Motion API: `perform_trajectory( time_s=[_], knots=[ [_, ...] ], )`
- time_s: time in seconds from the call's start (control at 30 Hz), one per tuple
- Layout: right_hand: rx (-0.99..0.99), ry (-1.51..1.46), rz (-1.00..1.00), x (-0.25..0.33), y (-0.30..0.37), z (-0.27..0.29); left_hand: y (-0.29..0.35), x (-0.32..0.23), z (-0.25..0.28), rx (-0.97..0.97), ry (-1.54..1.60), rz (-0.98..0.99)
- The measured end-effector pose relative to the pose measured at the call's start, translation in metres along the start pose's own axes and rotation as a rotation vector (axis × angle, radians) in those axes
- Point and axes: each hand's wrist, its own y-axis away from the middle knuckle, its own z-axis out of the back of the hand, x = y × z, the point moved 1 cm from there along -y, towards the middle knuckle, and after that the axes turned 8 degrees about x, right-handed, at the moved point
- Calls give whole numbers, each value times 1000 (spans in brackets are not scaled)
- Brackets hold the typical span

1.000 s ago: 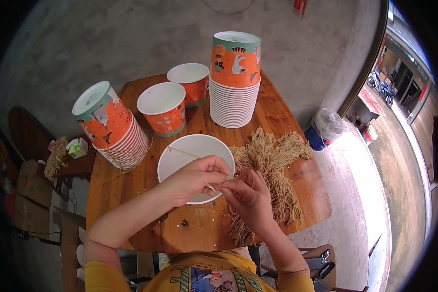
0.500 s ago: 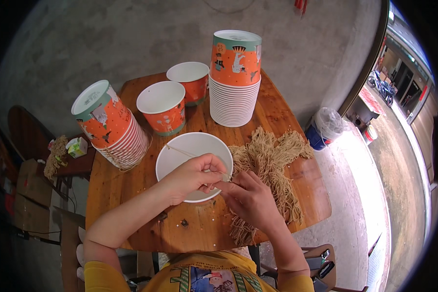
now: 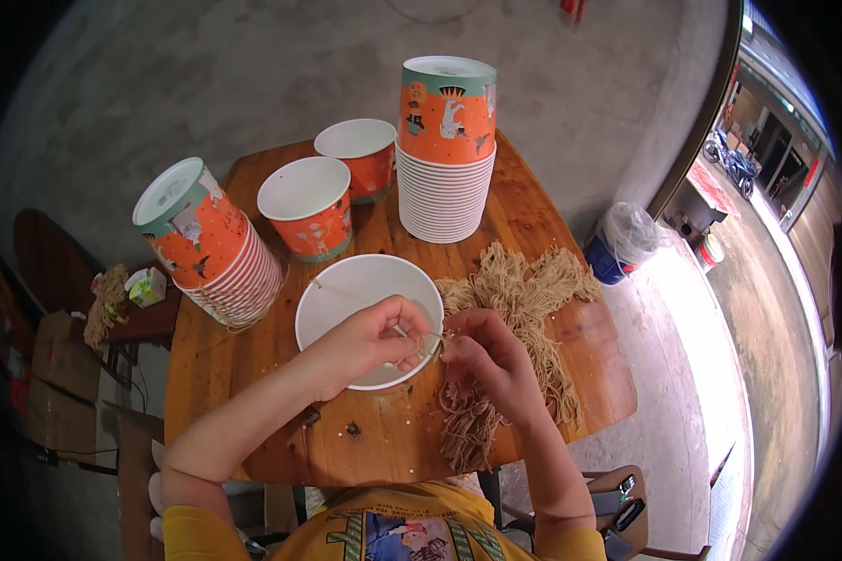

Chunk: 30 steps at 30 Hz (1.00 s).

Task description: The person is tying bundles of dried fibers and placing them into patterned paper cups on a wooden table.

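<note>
A white paper bucket [image 3: 326, 323], its open mouth facing me, stands near the middle of the wooden table. A thin tan cord [image 3: 340, 293] runs from its far-left wall across the inside toward my fingers. My left hand [image 3: 381, 344] is over the bucket's mouth, fingers curled round the cord. At the right rim, my right hand [image 3: 492, 360] pinches the cord between thumb and forefinger. The exact crossing of the cord between the fingertips is too small to make out. Beside my right hand lies a thick bundle of tan cords [image 3: 519, 290].
A tall stack of upturned orange buckets [image 3: 446, 192] stands at the back. Another, leaning stack [image 3: 206, 238] with cords round it is at the left. Two upright orange buckets [image 3: 307, 210] [image 3: 360, 159] sit between them on the wooden table [image 3: 281, 439]. A blue bin [image 3: 613, 262] is on the floor.
My hands have drawn slightly apart. The right hand has shifted right and its fingers have lifted, while the left hand's fingers have loosened a little. The view has shifted slightly.
</note>
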Motion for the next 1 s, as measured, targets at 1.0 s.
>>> perform_trajectory(
  time_s=[1.0],
  knots=[
    [-176,350,42,-8,-4,-19,2,6,-2,18,-344,-119]
  ],
)
